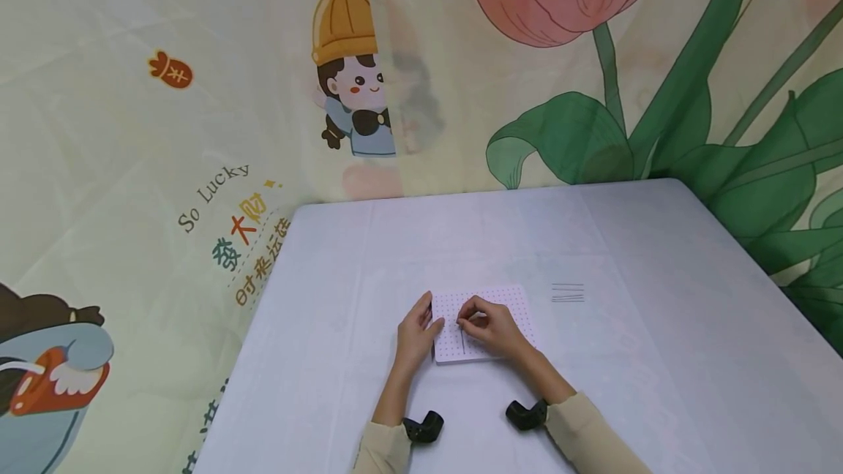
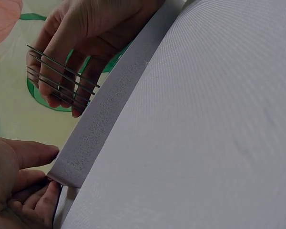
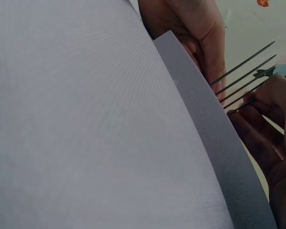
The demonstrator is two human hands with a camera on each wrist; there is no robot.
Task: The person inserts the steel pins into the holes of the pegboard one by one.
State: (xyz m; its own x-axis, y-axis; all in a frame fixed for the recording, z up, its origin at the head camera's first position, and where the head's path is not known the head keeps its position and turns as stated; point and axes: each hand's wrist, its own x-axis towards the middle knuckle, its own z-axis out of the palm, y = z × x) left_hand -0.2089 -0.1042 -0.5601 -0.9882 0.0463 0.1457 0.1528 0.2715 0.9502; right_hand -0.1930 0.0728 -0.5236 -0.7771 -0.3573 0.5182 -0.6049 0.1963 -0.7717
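Observation:
A white pegboard-like foam block, its top marked with a grid of dots, lies on the table. My left hand grips its left edge, with the thumb over the top and the fingers at the side and underneath, as the left wrist view shows. Several thin dark sticks rise from the block in a row. My right hand is above the block and pinches one thin stick between thumb and fingertips beside the others. Its lower end is at the block's top.
To the right of the block, several more thin dark sticks lie side by side on the white table. Black wrist cameras sit at both sleeves. A printed cloth hangs behind the table's back edge.

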